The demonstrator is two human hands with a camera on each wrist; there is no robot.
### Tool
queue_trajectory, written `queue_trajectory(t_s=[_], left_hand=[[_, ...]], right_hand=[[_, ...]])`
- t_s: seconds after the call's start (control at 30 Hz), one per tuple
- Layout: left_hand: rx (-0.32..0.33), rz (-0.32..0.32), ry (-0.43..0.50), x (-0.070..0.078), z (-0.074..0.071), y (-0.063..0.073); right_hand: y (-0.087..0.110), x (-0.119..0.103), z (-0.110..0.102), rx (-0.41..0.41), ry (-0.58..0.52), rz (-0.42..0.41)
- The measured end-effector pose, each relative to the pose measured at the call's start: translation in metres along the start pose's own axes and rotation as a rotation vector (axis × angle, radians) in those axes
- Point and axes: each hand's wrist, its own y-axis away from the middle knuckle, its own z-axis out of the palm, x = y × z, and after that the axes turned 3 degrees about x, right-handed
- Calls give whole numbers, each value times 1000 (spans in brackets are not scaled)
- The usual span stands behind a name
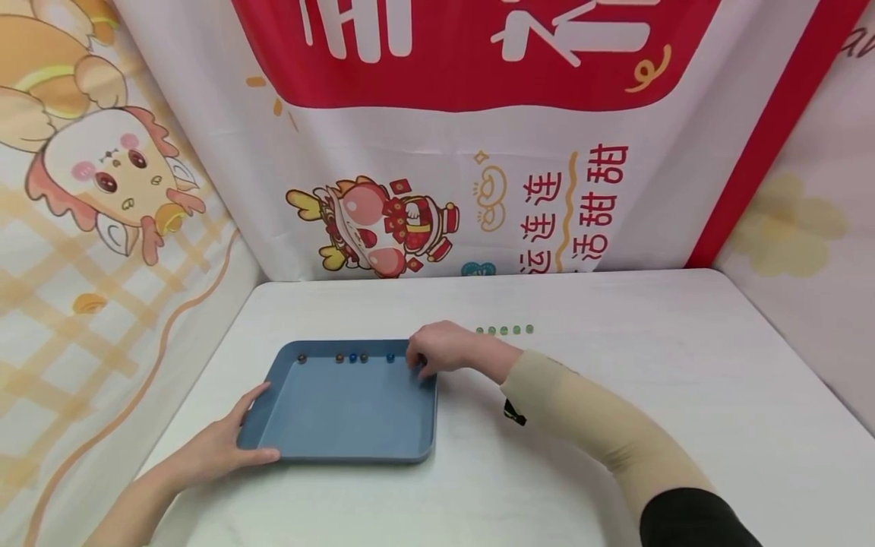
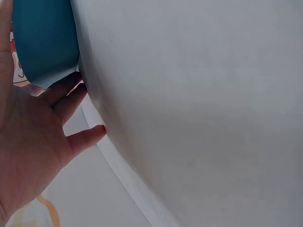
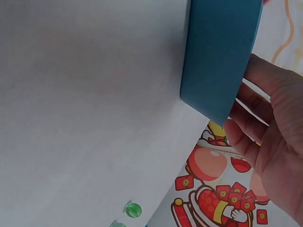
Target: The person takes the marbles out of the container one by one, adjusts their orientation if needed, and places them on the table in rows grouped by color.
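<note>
A blue-grey tray [image 1: 352,418] lies on the table, with a row of small glass marbles along its far inner side: brown ones [image 1: 302,358] and blue ones [image 1: 390,357]. My left hand [image 1: 229,443] spans the tray's near left corner, fingers spread, thumb along the front rim. In the left wrist view its fingers look extended beside the tray wall. My right hand [image 1: 443,348] reaches over the far right corner, fingers bent down inside the rim. The tray wall hides those fingertips in the right wrist view, and I cannot tell if they pinch a marble.
Several green glass marbles [image 1: 504,330] stand in a row on the white table [image 1: 581,311], beyond and right of the right hand. A printed cloth [image 1: 424,152] hangs behind the table's far edge, and another patterned cloth [image 1: 157,304] lines the left side.
</note>
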Motion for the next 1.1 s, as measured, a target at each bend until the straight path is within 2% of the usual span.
queue_trajectory(t_s=[0.43,0.77,1.1], left_hand=[[19,13,-13,0,-1,-2],[7,11,-20,0,0,-1],[8,11,-11,0,1,0]], right_hand=[[-1,3,2,-4,16,53],[-5,1,4,-84,-126,131],[-8,0,4,-112,-161,143]])
